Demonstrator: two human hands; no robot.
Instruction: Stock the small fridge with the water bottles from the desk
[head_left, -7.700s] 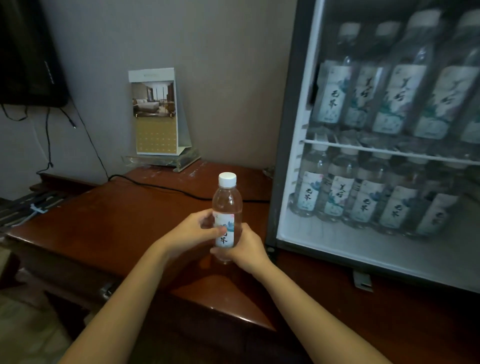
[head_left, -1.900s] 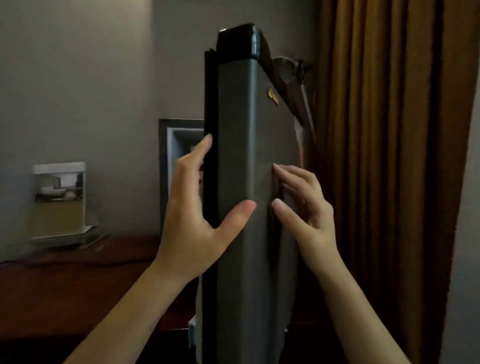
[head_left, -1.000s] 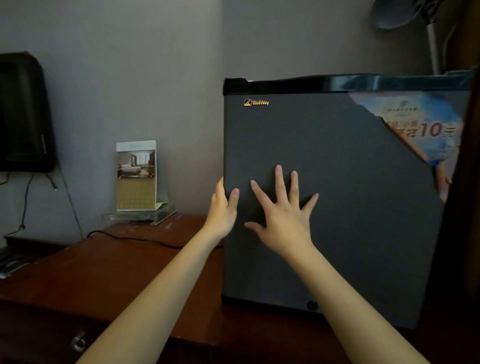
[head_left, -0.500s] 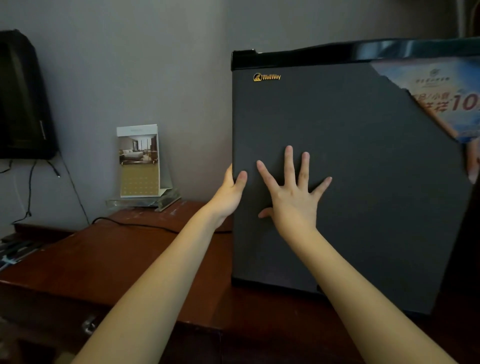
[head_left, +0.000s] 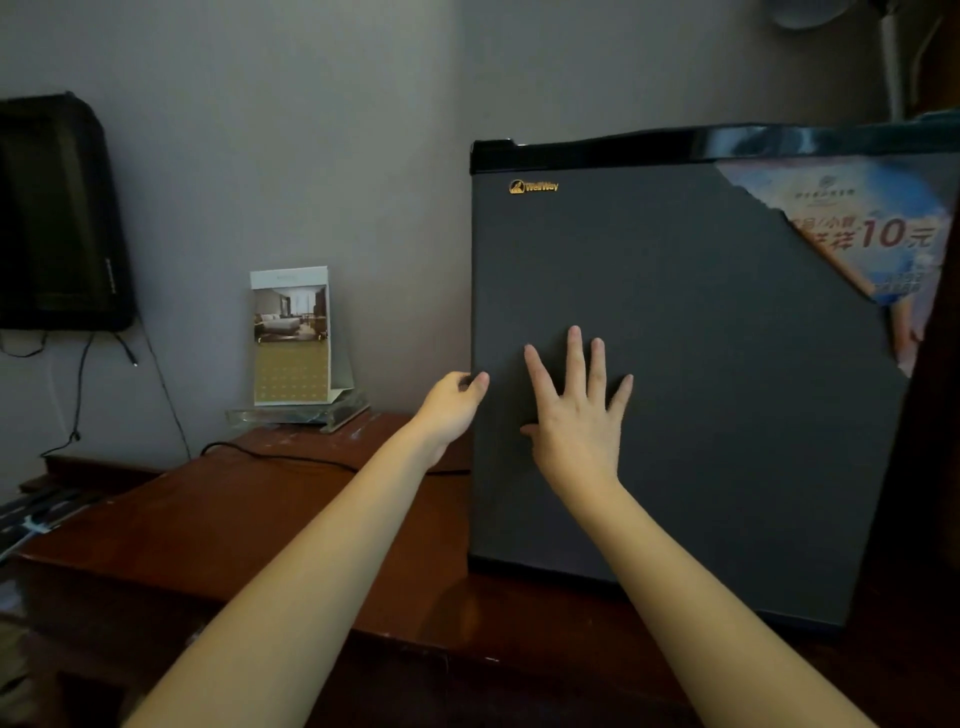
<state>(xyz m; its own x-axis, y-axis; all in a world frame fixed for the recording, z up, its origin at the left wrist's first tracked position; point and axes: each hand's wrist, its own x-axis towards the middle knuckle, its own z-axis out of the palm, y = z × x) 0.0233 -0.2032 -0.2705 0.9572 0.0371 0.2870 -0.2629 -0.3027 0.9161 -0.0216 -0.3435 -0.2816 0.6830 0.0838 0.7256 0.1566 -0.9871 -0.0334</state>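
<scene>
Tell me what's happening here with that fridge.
A person is at the small fridge that stands on the wooden desk. The right hand lies flat, fingers spread, on the dark door. The left hand grips the door's left edge, thumb on the front. The door looks shut, so what is inside cannot be seen.
</scene>
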